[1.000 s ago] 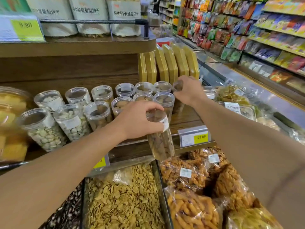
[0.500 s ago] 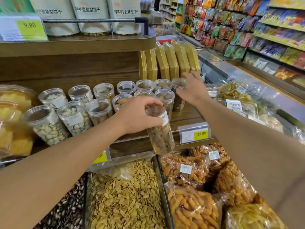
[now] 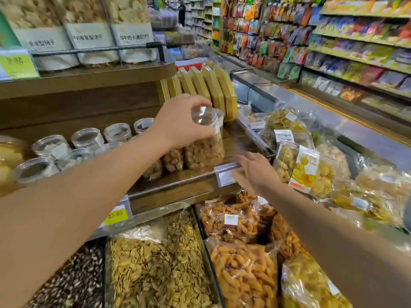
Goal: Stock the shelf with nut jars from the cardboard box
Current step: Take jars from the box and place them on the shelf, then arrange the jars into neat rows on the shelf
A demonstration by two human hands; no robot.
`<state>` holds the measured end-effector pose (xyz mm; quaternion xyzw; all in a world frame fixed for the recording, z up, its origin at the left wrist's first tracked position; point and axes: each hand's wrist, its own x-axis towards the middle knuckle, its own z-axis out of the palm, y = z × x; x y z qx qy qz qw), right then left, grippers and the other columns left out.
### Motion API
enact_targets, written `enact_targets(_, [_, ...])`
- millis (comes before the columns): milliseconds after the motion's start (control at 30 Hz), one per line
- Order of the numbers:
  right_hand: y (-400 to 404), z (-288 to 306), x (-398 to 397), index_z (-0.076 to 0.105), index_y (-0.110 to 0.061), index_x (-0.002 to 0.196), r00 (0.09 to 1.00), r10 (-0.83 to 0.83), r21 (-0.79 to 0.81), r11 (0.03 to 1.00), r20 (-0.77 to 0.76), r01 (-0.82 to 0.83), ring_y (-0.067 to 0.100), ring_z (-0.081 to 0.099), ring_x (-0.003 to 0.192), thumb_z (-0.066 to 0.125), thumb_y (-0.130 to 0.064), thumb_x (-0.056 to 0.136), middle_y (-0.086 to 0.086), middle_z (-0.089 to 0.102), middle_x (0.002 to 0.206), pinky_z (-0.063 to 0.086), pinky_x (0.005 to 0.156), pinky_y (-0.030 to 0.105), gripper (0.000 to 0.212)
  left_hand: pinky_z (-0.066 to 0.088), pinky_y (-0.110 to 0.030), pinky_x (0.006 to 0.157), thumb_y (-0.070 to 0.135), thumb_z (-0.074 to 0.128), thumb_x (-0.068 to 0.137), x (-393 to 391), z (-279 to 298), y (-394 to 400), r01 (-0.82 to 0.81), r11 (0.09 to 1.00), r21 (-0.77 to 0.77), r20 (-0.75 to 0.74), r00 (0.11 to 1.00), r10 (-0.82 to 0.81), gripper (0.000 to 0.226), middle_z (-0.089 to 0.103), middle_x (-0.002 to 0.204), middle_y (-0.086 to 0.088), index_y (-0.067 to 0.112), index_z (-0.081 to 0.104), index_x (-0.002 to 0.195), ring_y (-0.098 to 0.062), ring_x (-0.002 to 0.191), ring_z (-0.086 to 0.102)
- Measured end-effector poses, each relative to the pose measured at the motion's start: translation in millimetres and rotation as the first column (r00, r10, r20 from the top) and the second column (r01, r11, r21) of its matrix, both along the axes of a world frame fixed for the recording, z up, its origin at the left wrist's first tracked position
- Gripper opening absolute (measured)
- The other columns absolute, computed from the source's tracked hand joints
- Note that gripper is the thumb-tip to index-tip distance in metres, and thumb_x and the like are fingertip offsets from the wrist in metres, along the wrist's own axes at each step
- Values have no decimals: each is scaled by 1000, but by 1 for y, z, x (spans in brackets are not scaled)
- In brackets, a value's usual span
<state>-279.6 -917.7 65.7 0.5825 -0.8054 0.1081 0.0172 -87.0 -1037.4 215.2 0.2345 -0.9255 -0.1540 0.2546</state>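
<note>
At frame centre, on the wooden shelf (image 3: 195, 178), the left hand (image 3: 178, 123) clasps a clear nut jar (image 3: 205, 141) by its lid: rigid, smooth plastic, likely light, best gripped around the cap. The right hand (image 3: 255, 172) hovers splayed, empty.

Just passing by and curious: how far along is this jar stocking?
Two rows of clear jars already stand on the wooden shelf. The left hand grips one more nut jar by its lid at the row's right end. The right hand is empty. The cardboard box is out of view, so what remains is unknown.
</note>
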Motion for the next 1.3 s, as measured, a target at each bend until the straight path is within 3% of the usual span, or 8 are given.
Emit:
enact_targets(200, [1, -14, -2, 52, -20, 131, 1000, 5, -38, 999, -15, -5, 26, 47, 123, 19, -50, 89, 3, 57, 127, 27, 112, 42, 62, 32, -25, 84, 41, 72, 76, -44, -10, -10, -15, 999, -52, 58, 998, 18, 58, 58, 116, -1, 23, 59, 129, -15, 108, 51])
enact_targets(333, [2, -20, -5, 53, -20, 128, 999, 18, -85, 996, -36, -21, 25, 49, 119, 26, -48, 93, 1, 57, 123, 27, 110, 40, 52, 45, -35, 88, 44, 70, 73, -69, -28, -17, -1, 997, -71, 218, 976, 16, 56, 58, 114, -4, 25, 60, 125, -24, 107, 55])
enact_targets(500, [2, -23, -6, 51, -21, 130, 999, 32, -113, 993, -26, -35, 22, 47, 121, 32, -46, 95, -1, 56, 125, 24, 113, 40, 47, 39, -28, 84, 41, 71, 76, -83, -51, -23, -28, 994, -106, 306, 950, 60, 59, 60, 122, -6, 23, 58, 131, -26, 111, 56])
enact_targets(567, [2, -24, -6, 51, -21, 131, 999, 30, -114, 993, -28, -33, 22, 47, 121, 33, -46, 96, -1, 56, 126, 24, 113, 40, 47, 46, -35, 87, 46, 66, 78, -83, -59, -26, -36, 984, -176, 327, 940, 93, 58, 63, 121, -4, 26, 57, 132, -27, 111, 57])
enact_targets(733, [2, -24, -7, 49, -22, 132, 998, 25, -102, 994, -49, -30, 22, 46, 121, 31, -49, 97, -1, 55, 127, 24, 111, 38, 48, 45, -49, 96, 48, 64, 82, -75, -69, -26, -46, 953, -301, 318, 937, 146, 52, 60, 129, 0, 31, 57, 131, -30, 116, 52])
enact_targets(967, [2, -14, -6, 53, -15, 129, 999, 47, -104, 993, -12, -48, 28, 49, 119, 30, -51, 91, 5, 57, 123, 32, 107, 41, 57, 40, -49, 103, 49, 55, 76, -57, -65, -19, -72, 976, -206, 293, 947, 131, 63, 56, 136, 0, 31, 51, 137, -29, 125, 48])
enact_targets(1167, [-9, 16, 5, 49, -11, 130, 994, 8, -299, 954, 108, 24, 28, 47, 116, 48, -39, 94, 7, 52, 125, 40, 97, 40, 46, 41, -48, 103, 38, 59, 85, -23, -59, -27, -144, 959, -246, 229, 952, 201, 55, 56, 137, -1, 26, 52, 138, -26, 124, 49])
enact_targets(1300, [-32, 42, 7, 44, -17, 140, 987, 87, -386, 922, 137, -28, 29, 43, 128, 52, -22, 91, 5, 45, 141, 41, 103, 42, 50, 43, -49, 99, 37, 59, 89, -9, -60, -31, -164, 946, -279, 273, 931, 242, 45, 62, 126, -2, 31, 56, 133, -29, 120, 50])
